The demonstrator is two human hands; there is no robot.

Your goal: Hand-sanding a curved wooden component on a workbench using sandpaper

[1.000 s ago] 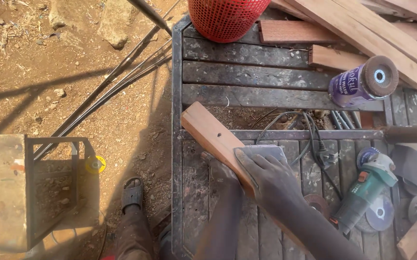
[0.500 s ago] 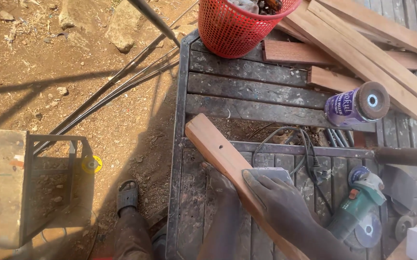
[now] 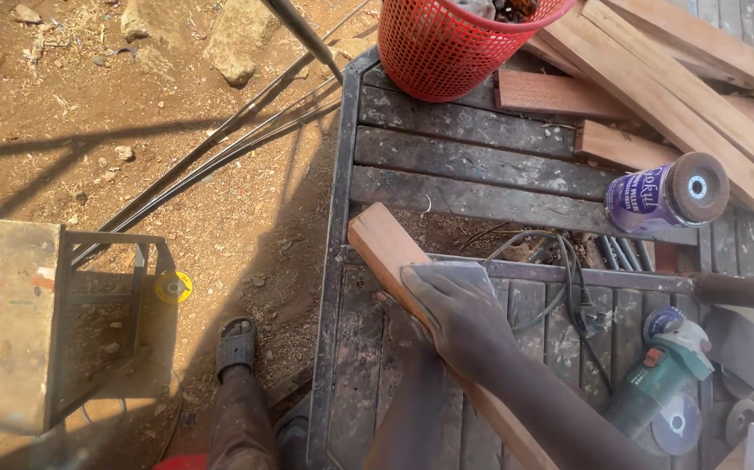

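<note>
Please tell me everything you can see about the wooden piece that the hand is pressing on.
The wooden piece is a long, flat, reddish-brown board with a squarely cut near end. It lies diagonally on the dark slatted metal workbench, running from near the bench's left edge toward the bottom right. The right hand presses a grey sheet, apparently sandpaper, flat on its top face. Its lower part is hidden by the forearm.

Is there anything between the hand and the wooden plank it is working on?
Yes. A grey sheet of sandpaper lies between the hand and the wooden plank, pressed flat on the plank's top face near its far end. Nothing else comes between them. Which hand it is cannot be told from this view.
</note>
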